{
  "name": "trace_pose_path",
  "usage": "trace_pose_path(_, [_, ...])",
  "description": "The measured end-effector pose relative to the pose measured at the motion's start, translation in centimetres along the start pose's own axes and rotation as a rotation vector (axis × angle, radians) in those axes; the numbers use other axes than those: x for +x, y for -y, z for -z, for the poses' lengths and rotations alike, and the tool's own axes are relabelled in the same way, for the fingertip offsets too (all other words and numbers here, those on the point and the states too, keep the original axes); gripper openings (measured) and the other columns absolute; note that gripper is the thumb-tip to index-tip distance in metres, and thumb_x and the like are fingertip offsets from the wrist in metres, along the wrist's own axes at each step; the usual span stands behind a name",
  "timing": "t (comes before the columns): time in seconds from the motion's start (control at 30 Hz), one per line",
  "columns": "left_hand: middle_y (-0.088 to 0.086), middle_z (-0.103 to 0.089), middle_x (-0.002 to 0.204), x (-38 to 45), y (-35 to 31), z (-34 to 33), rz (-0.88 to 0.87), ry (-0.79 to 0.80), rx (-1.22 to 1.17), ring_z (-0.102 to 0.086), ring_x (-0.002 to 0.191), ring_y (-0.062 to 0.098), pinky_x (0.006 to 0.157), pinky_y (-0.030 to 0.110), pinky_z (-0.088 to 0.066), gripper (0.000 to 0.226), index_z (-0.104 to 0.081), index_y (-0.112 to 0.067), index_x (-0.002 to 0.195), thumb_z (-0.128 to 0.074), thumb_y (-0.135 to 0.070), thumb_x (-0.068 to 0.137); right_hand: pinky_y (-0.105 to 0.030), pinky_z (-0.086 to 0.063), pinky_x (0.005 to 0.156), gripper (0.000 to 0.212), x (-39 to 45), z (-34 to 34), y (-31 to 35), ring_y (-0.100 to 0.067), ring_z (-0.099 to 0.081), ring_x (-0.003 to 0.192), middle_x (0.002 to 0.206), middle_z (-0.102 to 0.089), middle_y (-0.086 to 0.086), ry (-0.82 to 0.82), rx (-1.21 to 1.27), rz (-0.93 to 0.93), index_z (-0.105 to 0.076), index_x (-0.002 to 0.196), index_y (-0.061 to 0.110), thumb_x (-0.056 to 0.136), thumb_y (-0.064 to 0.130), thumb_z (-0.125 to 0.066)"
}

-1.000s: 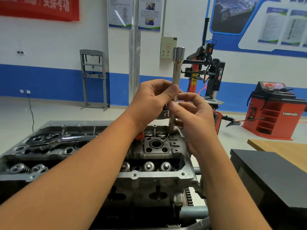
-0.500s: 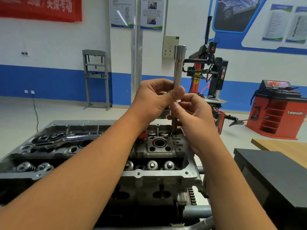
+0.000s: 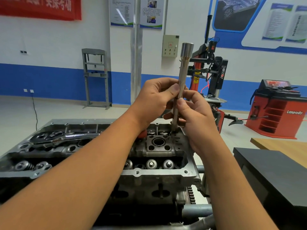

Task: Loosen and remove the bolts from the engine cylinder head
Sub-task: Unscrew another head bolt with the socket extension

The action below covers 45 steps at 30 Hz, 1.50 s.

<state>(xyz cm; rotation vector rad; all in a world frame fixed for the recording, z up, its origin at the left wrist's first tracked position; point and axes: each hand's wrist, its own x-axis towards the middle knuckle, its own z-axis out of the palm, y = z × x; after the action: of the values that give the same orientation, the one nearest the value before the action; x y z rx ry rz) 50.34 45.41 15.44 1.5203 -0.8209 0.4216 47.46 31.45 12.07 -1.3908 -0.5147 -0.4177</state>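
Observation:
The grey engine cylinder head (image 3: 159, 173) lies in front of me on a stand. A long silver socket extension (image 3: 184, 67) stands nearly upright, and its lower end goes down into a bolt hole at the head's far right corner. My left hand (image 3: 154, 103) pinches the shaft between thumb and fingers. My right hand (image 3: 196, 117) grips the thinner shaft just below. The bolt itself is hidden in the hole.
A chrome ratchet wrench (image 3: 66, 137) lies across the left part of the head. A black box (image 3: 272, 176) and a wooden table (image 3: 285, 146) stand at the right. A tire changer (image 3: 214, 72) and a red wheel balancer (image 3: 275, 110) stand behind.
The extension stays in the same hole while my fingers shift a little on its shaft. The view has drifted slightly.

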Motion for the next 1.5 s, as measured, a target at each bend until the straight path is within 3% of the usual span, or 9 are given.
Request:
trace_pose_path(0.17, [0.013,-0.078,0.109,0.1,0.3,0.2,-0.011,-0.032,0.046,-0.075,0.102,0.023,0.09,0.035,-0.062,0.012,-0.071,-0.006,0.109,-0.061,-0.01,0.104,-0.036,-0.06,0.068,0.012,0.2,-0.1,-0.2,-0.031,-0.071,0.08,0.1,-0.074,-0.021,-0.047,-0.016,0.033,-0.066,0.111,0.012,0.1,0.016,-0.068])
trace_pose_path(0.37, [0.011,-0.076,0.103,0.0,0.0,0.1,0.0,0.005,0.052,-0.071,0.08,0.001,0.065,0.011,-0.051,0.024,-0.071,0.001,0.116,-0.052,-0.01,0.109,-0.039,-0.06,0.068,0.015,0.4,0.0,-0.4,-0.04,-0.072,0.085,0.097,-0.074,-0.016,-0.069,0.038,0.013,-0.066,0.116,0.012,0.107,0.013,-0.055])
trace_pose_path(0.63, [0.018,-0.077,0.107,-0.1,0.0,0.0,-0.013,-0.081,0.038,-0.074,0.106,0.032,0.099,0.043,-0.059,0.032,-0.073,-0.005,0.105,-0.074,-0.031,0.088,-0.037,-0.059,0.062,0.01,0.2,0.0,-0.1,-0.049,-0.072,0.085,0.097,-0.072,-0.024,-0.108,0.036,0.031,-0.069,0.094,0.016,0.103,0.018,-0.064])
trace_pose_path(0.8, [0.003,-0.08,0.102,-0.1,0.2,0.0,-0.027,-0.006,0.013,-0.077,0.102,0.018,0.088,0.027,-0.061,0.011,-0.076,-0.014,0.106,-0.067,-0.016,0.1,-0.04,-0.058,0.066,0.007,0.3,0.2,-0.3,-0.049,-0.07,0.086,0.096,-0.071,-0.023,-0.097,0.063,0.025,-0.071,0.092,0.019,0.098,0.022,-0.07])
trace_pose_path(0.97, [-0.006,-0.076,0.078,-0.1,0.0,0.1,-0.021,-0.011,0.017,-0.073,0.077,0.011,0.075,0.024,-0.058,0.009,-0.076,-0.015,0.094,-0.07,-0.018,0.099,-0.051,-0.063,0.082,0.021,0.1,0.4,-0.4,-0.045,-0.075,0.088,0.092,-0.076,-0.016,-0.086,0.028,0.086,-0.072,0.091,0.025,0.076,0.02,-0.086])
trace_pose_path(1.1, [-0.003,-0.076,0.082,0.0,0.0,0.0,-0.031,-0.061,0.075,-0.072,0.077,0.008,0.071,0.021,-0.058,0.02,-0.077,-0.012,0.096,-0.063,-0.024,0.104,-0.051,-0.064,0.082,0.018,0.3,0.3,-0.8,-0.037,-0.077,0.085,0.095,-0.078,-0.015,-0.061,-0.021,0.09,-0.069,0.105,0.017,0.091,0.008,-0.077])
trace_pose_path(1.2, [0.011,-0.075,0.101,0.0,-0.2,-0.1,0.04,-0.016,0.032,-0.071,0.076,0.003,0.061,0.013,-0.052,0.035,-0.071,0.001,0.115,-0.044,-0.021,0.112,-0.035,-0.061,0.071,0.017,0.5,0.3,-0.6,-0.041,-0.075,0.092,0.098,-0.078,-0.01,-0.029,-0.02,0.038,-0.068,0.114,0.016,0.103,0.006,-0.06])
trace_pose_path(1.37, [0.018,-0.073,0.105,1.6,-1.4,0.7,0.105,0.163,0.117,-0.071,0.091,0.029,0.074,0.033,-0.063,0.024,-0.069,0.002,0.116,-0.049,-0.011,0.11,-0.035,-0.06,0.07,0.027,0.3,0.4,-0.2,-0.035,-0.073,0.086,0.105,-0.076,-0.015,-0.018,0.061,-0.008,-0.065,0.13,0.016,0.106,0.009,-0.055])
trace_pose_path(1.5, [0.026,-0.074,0.114,2.2,-1.7,1.3,0.087,0.22,0.107,-0.071,0.103,0.036,0.097,0.05,-0.057,0.021,-0.074,0.0,0.112,-0.063,-0.014,0.101,-0.047,-0.062,0.075,0.017,0.4,0.1,-0.5,-0.031,-0.075,0.084,0.088,-0.076,-0.001,-0.182,-0.032,0.061,-0.068,0.107,0.018,0.093,0.021,-0.077])
